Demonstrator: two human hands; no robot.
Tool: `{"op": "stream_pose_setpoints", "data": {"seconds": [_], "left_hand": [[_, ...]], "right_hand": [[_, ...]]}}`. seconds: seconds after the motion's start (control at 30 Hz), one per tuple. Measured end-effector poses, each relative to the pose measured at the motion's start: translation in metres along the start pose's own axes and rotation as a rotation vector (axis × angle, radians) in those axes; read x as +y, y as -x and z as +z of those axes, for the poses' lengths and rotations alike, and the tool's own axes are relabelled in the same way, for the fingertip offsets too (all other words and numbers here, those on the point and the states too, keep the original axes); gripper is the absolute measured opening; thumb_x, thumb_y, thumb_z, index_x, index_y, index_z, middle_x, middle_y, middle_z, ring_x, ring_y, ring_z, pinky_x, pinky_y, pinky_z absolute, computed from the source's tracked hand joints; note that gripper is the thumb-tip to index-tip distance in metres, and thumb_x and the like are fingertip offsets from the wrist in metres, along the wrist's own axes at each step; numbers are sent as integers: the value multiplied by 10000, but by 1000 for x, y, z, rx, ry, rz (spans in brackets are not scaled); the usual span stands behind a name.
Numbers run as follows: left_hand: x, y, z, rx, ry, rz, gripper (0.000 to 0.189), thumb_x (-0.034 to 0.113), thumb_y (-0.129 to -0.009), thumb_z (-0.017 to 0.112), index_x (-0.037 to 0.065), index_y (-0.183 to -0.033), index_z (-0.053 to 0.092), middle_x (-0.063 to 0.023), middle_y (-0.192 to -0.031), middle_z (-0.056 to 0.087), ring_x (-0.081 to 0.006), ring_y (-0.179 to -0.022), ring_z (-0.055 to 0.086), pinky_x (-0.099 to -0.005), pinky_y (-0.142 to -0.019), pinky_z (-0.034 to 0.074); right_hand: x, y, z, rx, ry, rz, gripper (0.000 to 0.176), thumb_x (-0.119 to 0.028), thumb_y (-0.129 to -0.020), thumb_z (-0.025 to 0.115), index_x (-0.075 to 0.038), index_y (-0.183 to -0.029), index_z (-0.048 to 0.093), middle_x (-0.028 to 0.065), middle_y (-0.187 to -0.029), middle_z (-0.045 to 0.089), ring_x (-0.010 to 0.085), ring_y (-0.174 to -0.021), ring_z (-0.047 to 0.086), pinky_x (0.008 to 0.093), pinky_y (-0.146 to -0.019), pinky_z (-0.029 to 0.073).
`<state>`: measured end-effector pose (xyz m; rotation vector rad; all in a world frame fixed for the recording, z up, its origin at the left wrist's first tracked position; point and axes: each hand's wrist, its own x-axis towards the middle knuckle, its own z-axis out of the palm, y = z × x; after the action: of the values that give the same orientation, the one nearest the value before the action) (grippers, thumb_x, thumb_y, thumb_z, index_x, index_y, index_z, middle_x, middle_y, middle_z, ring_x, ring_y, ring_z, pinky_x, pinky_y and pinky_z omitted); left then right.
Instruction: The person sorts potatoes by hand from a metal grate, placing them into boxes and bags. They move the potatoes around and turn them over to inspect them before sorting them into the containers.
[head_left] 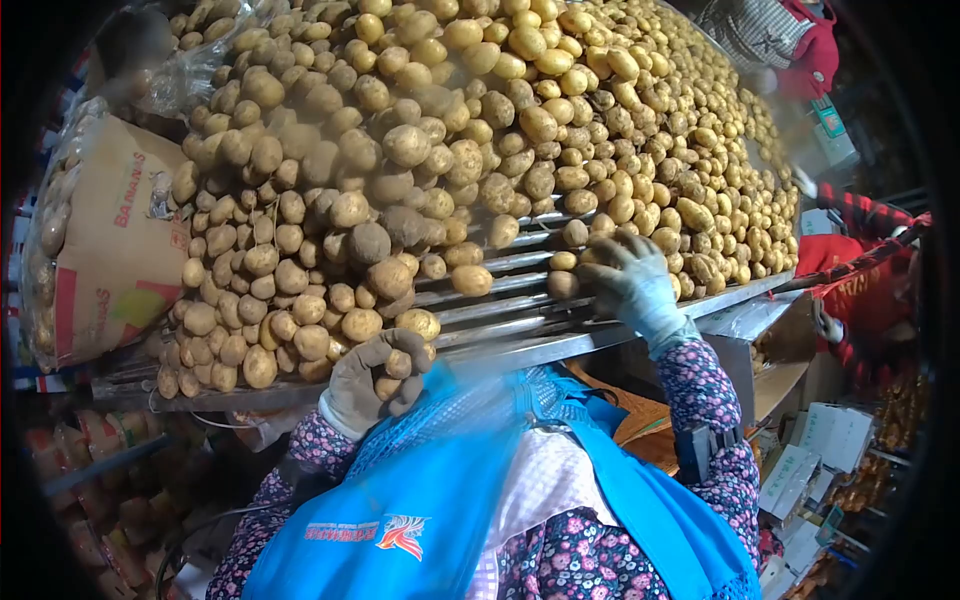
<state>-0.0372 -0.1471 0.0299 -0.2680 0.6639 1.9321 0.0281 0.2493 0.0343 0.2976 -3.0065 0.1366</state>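
My left hand (368, 388), in a dirty work glove, is curled around small potatoes (392, 375) at the table's near edge. My right hand (637, 283) wears a pale, soiled glove and reaches over the near edge. Its fingers are spread and rest against potatoes (563, 273) beside the bare slats; their tips are partly hidden. A large heap of potatoes (440, 150) covers much of the slatted metal table (520, 262). Between my hands, bare metal bars show. Larger and smaller potatoes lie mixed, some yellow, some brown with soil.
A cardboard box (115, 235) in clear plastic stands at the left. The table's metal rim (600, 340) runs along my front. White boxes (835, 437) are stacked at the lower right. Other people in checked clothing (760, 32) and red clothing (850, 270) are at the right side.
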Motion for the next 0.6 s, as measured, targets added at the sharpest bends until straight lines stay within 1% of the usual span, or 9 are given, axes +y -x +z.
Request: {"op": "stream_pose_setpoints", "data": {"seconds": [0.03, 0.13, 0.2, 0.3, 0.33, 0.47, 0.5, 0.57, 0.6], "left_hand": [[2, -4, 2, 47, -1, -37, 361, 284, -951, 525, -19, -1128, 608, -139, -880, 647, -189, -571, 570, -274, -449, 431], [2, -21, 6, 12, -218, -54, 427, 434, -936, 583, 33, -1079, 626, -60, -794, 586, -147, -578, 542, -255, -451, 377], [10, -35, 27, 51, -345, -111, 501, 535, -927, 585, 44, -1020, 624, -64, -751, 606, -143, -569, 546, -256, -449, 384], [15, -64, 41, -107, -429, -156, 432, 409, -958, 560, -5, -1071, 604, -136, -799, 640, -189, -611, 589, -266, -460, 452], [15, -70, 48, -62, -350, -182, 404, 366, -953, 577, -8, -1103, 593, -159, -890, 650, -206, -663, 622, -279, -501, 500], [24, -84, 52, 34, -155, -219, 403, 289, -947, 597, 8, -1230, 542, -197, -1108, 635, -243, -809, 674, -322, -578, 573], [26, -90, 44, 3, -160, -198, 439, 309, -952, 596, 24, -1277, 517, -203, -1145, 619, -246, -850, 674, -336, -591, 582], [28, -98, 45, -23, -157, -184, 478, 328, -957, 594, 40, -1324, 491, -210, -1183, 604, -249, -890, 673, -351, -605, 590], [30, -100, 58, -5, -166, -187, 521, 380, -955, 602, 56, -1345, 482, -202, -1210, 593, -251, -916, 672, -365, -628, 599]], "right_hand": [[9, 0, -5, 47, 11, 0, 293, -236, -762, 742, -251, -1052, 708, -3, -1182, 640, 286, -1159, 559, 455, -942, 462], [19, -27, -4, 251, -210, 359, 219, -237, -856, 678, -202, -1072, 689, 82, -977, 699, 312, -888, 666, 401, -792, 524], [27, -68, -9, 69, -208, 639, 333, -399, -917, 586, -159, -1131, 674, 109, -1056, 703, 328, -953, 668, 423, -821, 519], [39, -133, 19, -8, -155, 867, 437, -482, -921, 573, -156, -1201, 647, 156, -1069, 697, 346, -1028, 658, 438, -871, 513], [44, -149, 37, -121, -135, 883, 430, -477, -908, 582, -156, -1189, 633, 173, -1077, 694, 358, -1039, 652, 449, -892, 506], [30, -142, 24, 62, -365, 961, 432, -436, -867, 634, -110, -1147, 677, 182, -1060, 697, 371, -1008, 658, 450, -891, 513], [33, -131, 26, 106, -456, 917, 429, -432, -936, 522, -103, -1167, 673, 174, -1078, 702, 337, -1021, 667, 416, -916, 515], [12, -111, 16, 336, -849, 854, 450, -412, -924, 632, -65, -1209, 659, 149, -1040, 716, 236, -918, 703, 343, -822, 554], [0, -104, -3, 177, -1026, 807, 463, -364, -876, 724, -63, -1221, 656, 147, -1050, 716, 219, -895, 706, 324, -800, 564]]}}
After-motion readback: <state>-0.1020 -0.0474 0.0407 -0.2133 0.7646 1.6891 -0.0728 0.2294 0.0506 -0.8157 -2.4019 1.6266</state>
